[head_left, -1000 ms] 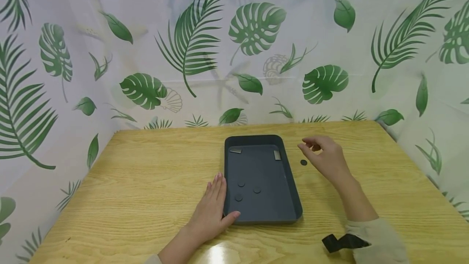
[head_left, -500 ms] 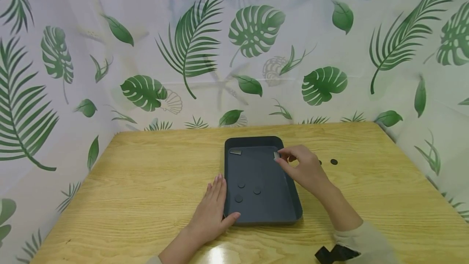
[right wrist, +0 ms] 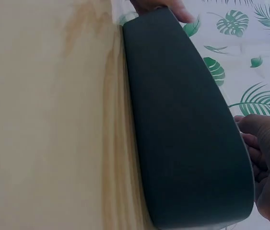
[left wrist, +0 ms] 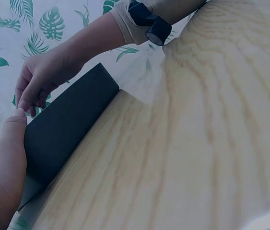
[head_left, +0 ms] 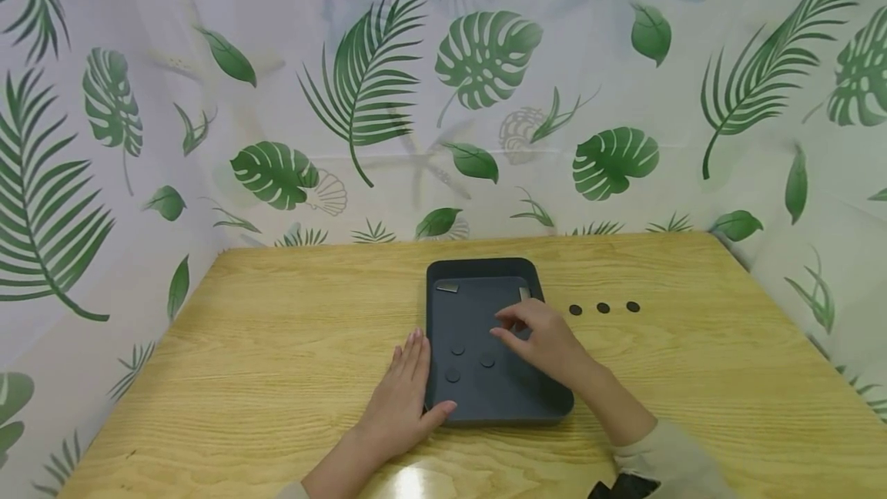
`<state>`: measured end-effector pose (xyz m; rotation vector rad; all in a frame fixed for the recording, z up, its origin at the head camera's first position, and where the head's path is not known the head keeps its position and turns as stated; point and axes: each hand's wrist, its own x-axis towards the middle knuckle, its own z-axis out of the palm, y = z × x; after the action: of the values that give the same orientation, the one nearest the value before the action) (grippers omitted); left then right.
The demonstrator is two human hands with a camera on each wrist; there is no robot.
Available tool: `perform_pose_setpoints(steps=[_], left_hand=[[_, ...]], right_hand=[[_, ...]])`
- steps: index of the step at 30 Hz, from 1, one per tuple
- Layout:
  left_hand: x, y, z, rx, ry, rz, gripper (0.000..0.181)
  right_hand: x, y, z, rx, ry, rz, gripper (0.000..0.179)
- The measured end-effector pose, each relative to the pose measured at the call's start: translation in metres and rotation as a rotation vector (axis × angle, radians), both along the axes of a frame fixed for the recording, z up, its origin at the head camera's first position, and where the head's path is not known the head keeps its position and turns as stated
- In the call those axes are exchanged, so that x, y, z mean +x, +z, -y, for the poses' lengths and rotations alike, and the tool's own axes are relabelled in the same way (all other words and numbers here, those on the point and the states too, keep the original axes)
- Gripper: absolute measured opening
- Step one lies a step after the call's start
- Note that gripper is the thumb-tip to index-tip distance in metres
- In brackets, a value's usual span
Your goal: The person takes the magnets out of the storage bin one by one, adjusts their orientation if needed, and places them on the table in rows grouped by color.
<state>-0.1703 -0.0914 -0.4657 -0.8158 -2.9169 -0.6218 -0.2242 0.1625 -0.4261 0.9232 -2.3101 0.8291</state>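
Observation:
My left hand [head_left: 395, 399] rests at the left side of the dark grey tray [head_left: 513, 406]. Its fingers lie straight along the outer wall, and the thumb reaches over the near left corner. Over the tray's right half hovers my right hand [head_left: 543, 337], with bent fingers and a small gap between thumb and index; no held object shows. Three flat dark discs lie in the tray: the upper disc [head_left: 458, 349], the right disc [head_left: 488, 361] and the lower disc [head_left: 453, 375]. Both wrist views show the tray's outer wall [right wrist: 182, 124], which hides its inside.
A silvery rectangular piece [head_left: 447, 288] lies in the tray's far left corner. Another silvery piece [head_left: 524, 293] at the far right is partly covered by my right hand. Three dark discs [head_left: 604, 308] sit in a row on the wooden table [head_left: 277, 345], right of the tray.
My right hand has moved left and toward me, from the discs on the table to over the tray. The row of discs is uncovered now. My left hand and the tray stay put.

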Motion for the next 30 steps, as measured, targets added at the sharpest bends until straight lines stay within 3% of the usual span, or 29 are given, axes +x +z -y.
perform_pose_setpoints(steps=[6, 12, 14, 21, 30], left_hand=[[-0.002, -0.002, 0.0, -0.005, 0.006, -0.003, 0.087], [-0.001, -0.003, 0.0, -0.004, 0.005, 0.007, 0.088], [-0.001, -0.003, 0.0, -0.003, 0.003, 0.008, 0.088], [-0.002, 0.0, 0.0, -0.004, 0.0, 0.013, 0.088], [0.0, 0.001, 0.0, -0.026, -0.008, 0.002, 0.087]], right_hand=[[0.0, -0.005, 0.004, 0.009, 0.017, 0.074, 0.019], [0.001, -0.007, 0.003, 0.018, 0.018, 0.372, 0.02], [0.002, -0.008, 0.001, 0.025, 0.021, 0.424, 0.021], [0.0, -0.011, 0.0, 0.051, 0.057, 0.449, 0.024], [-0.004, -0.016, 0.0, 0.174, 0.042, 0.5, 0.029]])
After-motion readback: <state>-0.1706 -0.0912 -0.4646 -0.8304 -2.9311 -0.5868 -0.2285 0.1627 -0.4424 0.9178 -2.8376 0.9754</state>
